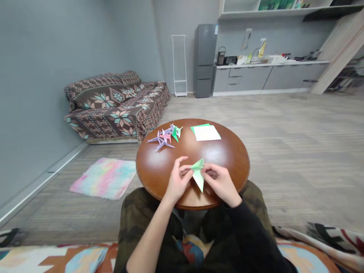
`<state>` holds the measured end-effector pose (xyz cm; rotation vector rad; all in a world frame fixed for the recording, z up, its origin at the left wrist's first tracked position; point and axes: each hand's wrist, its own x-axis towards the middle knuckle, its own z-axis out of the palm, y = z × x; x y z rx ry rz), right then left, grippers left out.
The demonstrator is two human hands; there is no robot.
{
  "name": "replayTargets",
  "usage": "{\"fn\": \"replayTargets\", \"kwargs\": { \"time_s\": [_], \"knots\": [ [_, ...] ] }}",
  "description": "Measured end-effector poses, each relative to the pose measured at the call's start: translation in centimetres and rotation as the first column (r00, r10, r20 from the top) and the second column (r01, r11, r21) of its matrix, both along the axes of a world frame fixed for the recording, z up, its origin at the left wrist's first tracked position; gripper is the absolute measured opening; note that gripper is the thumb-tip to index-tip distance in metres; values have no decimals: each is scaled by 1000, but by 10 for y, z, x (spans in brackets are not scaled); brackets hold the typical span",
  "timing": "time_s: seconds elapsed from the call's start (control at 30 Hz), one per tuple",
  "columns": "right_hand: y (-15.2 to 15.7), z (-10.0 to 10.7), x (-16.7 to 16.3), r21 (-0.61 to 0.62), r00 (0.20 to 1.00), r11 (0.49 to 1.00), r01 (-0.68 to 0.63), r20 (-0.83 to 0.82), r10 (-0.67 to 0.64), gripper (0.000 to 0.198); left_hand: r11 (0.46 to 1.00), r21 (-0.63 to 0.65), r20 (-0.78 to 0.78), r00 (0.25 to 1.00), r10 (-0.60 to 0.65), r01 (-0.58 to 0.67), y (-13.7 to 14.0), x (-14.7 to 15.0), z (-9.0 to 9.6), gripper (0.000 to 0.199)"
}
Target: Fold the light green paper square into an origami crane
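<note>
- Purple, pink and green folded-paper figures [165,137]: clustered at the far left of the round, glossy brown table [234,161].
- Left hand [178,181]: pinching the pale-green, pointed folded-paper piece [198,177] by its left edge, over the table's near side.
- White rectangular paper sheet [207,133]: lying on green paper [193,129].
- Right hand [220,182]: grasping the piece's right edge.

Long black right sleeve [250,231]; left forearm [153,233] bare; dark olive-brown trousers [132,218], blotchy pattern.
</note>
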<state>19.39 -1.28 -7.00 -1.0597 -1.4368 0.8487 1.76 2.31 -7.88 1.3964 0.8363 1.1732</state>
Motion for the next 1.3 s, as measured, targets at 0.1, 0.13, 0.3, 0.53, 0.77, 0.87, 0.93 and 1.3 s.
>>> {"fn": "replayTargets", "kwargs": {
  "time_s": [0.1,0.13,0.3,0.53,0.77,0.87,0.93,1.3],
  "knots": [
    [1,-2,-1,9,999,1000,18,29,-18,9,997,79,-86,996,-14,20,1,0,0,21],
    [2,-3,-1,9,999,1000,27,38,-28,9,996,88,-100,995,-18,27,1,0,0,18],
    [4,-7,-4,6,995,997,83,-61,-83,26,996,85,-104,994,30,-21,1,1,0,20],
    [5,-9,-6,-69,995,998,7,103,0,23,989,96,-90,989,118,-109,1,0,-3,20],
    [7,-9,-5,-162,993,982,-95,-88,82,32,999,28,-28,999,-40,40,-1,0,0,24],
    [7,-8,-4,-169,989,981,-90,-135,68,31,998,14,-7,998,-69,69,-1,-1,3,22],
    [6,-8,-3,-163,987,984,-73,-157,47,30,999,10,0,999,-43,43,0,-2,3,21],
    [6,-9,-1,-125,993,989,-75,-98,63,22,997,16,-74,995,-71,72,1,-3,2,28]
  ]
}}
